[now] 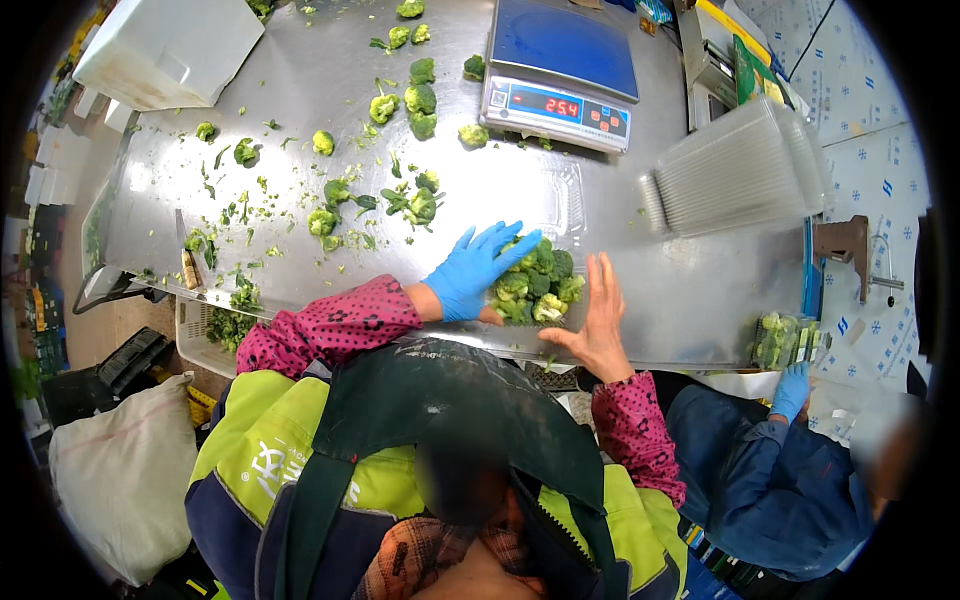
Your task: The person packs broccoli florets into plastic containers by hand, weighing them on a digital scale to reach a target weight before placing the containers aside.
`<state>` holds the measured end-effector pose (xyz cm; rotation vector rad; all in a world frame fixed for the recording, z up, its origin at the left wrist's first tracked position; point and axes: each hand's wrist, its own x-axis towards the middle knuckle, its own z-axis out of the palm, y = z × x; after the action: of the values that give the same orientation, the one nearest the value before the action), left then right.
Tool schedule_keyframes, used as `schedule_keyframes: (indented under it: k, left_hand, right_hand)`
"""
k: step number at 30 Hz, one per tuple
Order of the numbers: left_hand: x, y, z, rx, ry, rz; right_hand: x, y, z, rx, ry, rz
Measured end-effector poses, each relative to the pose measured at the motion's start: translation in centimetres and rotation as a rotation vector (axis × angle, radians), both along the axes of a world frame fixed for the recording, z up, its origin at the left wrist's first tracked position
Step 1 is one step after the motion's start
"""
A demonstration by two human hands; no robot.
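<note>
A clear plastic tray heaped with broccoli florets [535, 282] sits near the front edge of the metal table. My left hand [470, 275], in a blue glove, lies along its left side with fingers stretched over the florets' upper left. Bare and with fingers extended, my right hand [597, 320] stands upright close to the tray's right side. Most of the tray is hidden by the florets. Just beyond it lies an empty clear tray or lid [560, 200], hard to make out against the shine.
A blue-topped digital scale [560, 110] stands at the back. Stacked clear trays [735, 170] lie to the right. Loose florets [421, 100] and scraps cover the left, with a knife [187, 262] and a white box [170, 50]. At right, a co-worker's gloved hand [791, 390] touches packed broccoli [780, 340].
</note>
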<state>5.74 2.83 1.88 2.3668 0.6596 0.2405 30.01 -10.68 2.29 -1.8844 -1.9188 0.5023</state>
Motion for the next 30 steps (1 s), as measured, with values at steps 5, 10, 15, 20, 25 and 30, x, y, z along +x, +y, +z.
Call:
schedule_keyframes:
  k: [5,10,15,20,25,30]
  left_hand:
    - [0.4,-3.8,-2.3,0.028,0.002,0.139]
    - [-0.2,1.4,-4.1,0.23,0.047,0.225]
    - [-2.8,2.0,-1.4,0.238,0.139,0.114]
    - [-3.4,1.2,-4.4,0.298,0.159,0.19]
    - [-4.3,1.4,-3.6,0.2,-0.116,0.347]
    - [-7.4,1.5,-4.8,0.129,-0.301,0.448]
  right_hand:
    - [0.9,1.3,-4.7,0.061,0.29,-0.153]
    - [-3.8,5.2,-5.6,0.075,0.63,-0.365]
    - [-5.5,5.4,-3.8,0.312,0.056,-0.284]
    - [-6.9,6.7,-3.6,0.117,-0.204,0.247]
    - [-6.0,7.9,-2.6,0.075,-0.218,0.249]
    - [-8.2,7.7,-2.7,0.073,-0.301,-0.071]
